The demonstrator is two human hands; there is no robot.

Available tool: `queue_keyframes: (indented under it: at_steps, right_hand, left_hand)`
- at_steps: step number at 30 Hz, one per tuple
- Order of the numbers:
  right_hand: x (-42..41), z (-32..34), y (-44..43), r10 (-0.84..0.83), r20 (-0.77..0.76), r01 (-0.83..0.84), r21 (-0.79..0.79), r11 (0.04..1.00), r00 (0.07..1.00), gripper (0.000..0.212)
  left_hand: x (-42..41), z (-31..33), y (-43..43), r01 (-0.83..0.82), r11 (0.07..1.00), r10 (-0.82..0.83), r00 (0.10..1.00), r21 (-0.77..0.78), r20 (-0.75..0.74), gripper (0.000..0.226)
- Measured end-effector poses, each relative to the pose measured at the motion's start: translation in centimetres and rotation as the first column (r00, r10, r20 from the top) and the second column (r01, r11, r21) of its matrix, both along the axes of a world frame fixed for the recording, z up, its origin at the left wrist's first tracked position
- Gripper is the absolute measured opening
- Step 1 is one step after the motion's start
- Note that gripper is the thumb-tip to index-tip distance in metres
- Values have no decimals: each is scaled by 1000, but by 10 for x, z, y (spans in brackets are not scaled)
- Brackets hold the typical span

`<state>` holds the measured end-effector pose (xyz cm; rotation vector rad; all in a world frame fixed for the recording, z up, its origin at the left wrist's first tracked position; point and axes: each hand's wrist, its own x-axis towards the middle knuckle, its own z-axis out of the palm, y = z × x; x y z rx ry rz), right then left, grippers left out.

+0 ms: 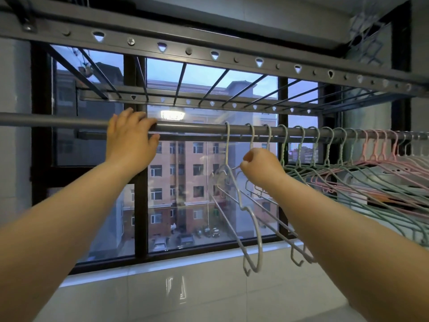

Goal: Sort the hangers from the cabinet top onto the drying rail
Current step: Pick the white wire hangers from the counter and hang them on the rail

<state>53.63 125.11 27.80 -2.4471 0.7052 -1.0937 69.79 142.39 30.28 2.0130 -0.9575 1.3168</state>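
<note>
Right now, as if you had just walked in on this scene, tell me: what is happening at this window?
A person is putting hangers on the drying rail. Their left hand grips a bare stretch of the rail, while the right hand pinches the wire of a white hanger whose hook is over the rail. Further right hang a row of green hangers, then pink hangers.

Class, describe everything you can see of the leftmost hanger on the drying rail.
The leftmost hanger is pale grey-white and thin, seemingly coated wire. Its hook sits over the grey drying rail. It hangs turned nearly edge-on, one arm sweeping down towards the camera, with a shoulder notch and a small end hook. The right hand seems to pinch it just below the neck.
</note>
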Motion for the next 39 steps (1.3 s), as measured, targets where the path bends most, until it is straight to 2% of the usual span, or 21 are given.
queue_keyframes:
  at_steps: [3, 7, 10, 15, 18, 24, 27, 32, 39]
  right_hand:
    - [-11, 1, -1, 8, 0, -8, -62, 998, 1000, 27]
    - [-31, 2, -2, 37, -9, -38, -124, 992, 999, 28]
    - [-60, -1, -11, 40, -26, -44, -190, 981, 999, 27]
    - [-143, -14, -54, 12, -39, -21, -245, 969, 999, 25]
    - [-206, -28, -96, -43, -54, 28, -267, 963, 998, 23]
    - [-349, -69, -194, -184, -138, 145, -253, 957, 973, 20]
    - [-418, -98, -241, -265, -191, 223, -214, 951, 945, 24]
    - [-516, -139, -321, -359, -262, 353, -72, 933, 896, 27]
    - [-611, -202, -451, -492, -372, 559, 93, 824, 787, 28]
  left_hand:
    - [-33, -6, -5, 132, 990, -133, 991, -43, -18, 32]
    - [-78, -15, -14, 318, 948, -315, 929, -19, -192, 21]
    - [-117, -20, -27, 411, 911, -405, 884, -27, -233, 10]
    - [-207, -37, -70, 574, 817, -571, 787, -61, -236, 14]
    - [-262, -63, -115, 641, 765, -627, 724, -55, -286, 17]
    - [-379, -118, -250, 700, 713, -668, 656, -50, -351, 13]
    - [-432, -144, -321, 773, 632, -705, 547, -50, -452, 12]
    - [-511, -194, -433, 814, 573, -626, 510, 95, -589, 13]
    - [-580, -251, -598, 872, 471, -481, 380, 132, -790, 18]
